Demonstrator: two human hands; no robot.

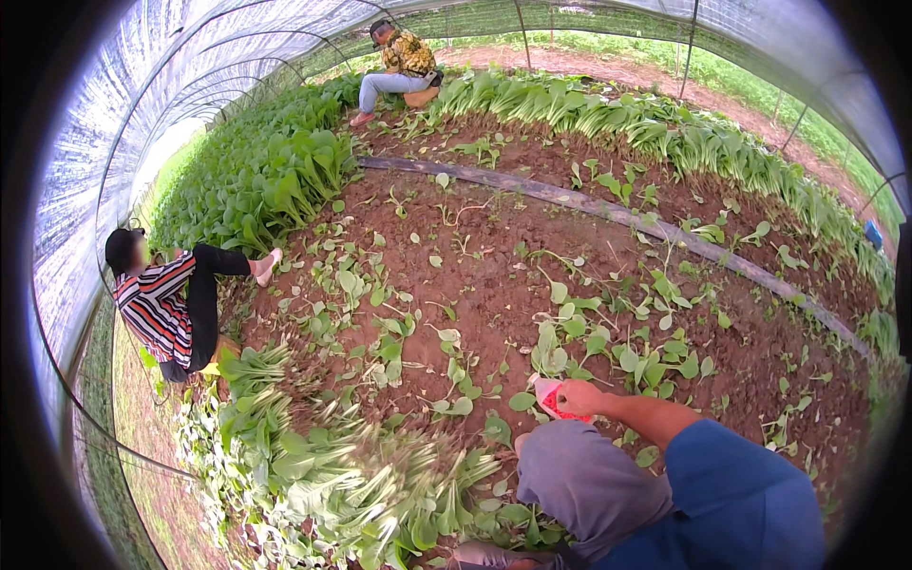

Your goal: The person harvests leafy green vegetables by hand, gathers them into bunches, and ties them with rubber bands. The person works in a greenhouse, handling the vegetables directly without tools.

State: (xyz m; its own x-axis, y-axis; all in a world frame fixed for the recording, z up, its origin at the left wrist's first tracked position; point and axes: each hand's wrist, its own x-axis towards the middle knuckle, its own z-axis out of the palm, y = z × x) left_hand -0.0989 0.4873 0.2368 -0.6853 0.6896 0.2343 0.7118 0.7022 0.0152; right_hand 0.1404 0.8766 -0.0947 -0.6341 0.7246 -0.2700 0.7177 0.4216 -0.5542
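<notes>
Bent at the wrist, my right hand reaches past my grey-clad knee, its fingers closed on a white and red item low over the soil. The item could be a shoe; its kind is unclear. My left hand is out of view; a small patch of skin shows beside the knee, too hidden to identify. Pulled leafy greens with pale stems and roots lie in a pile left of my leg. Loose leaves are scattered on the brown soil around my right hand.
A person in a striped shirt sits low at the left, beside standing leafy greens. Another person sits at the back. A dark flat hose crosses the soil. Pulled greens line the far side, under a plastic-covered tunnel.
</notes>
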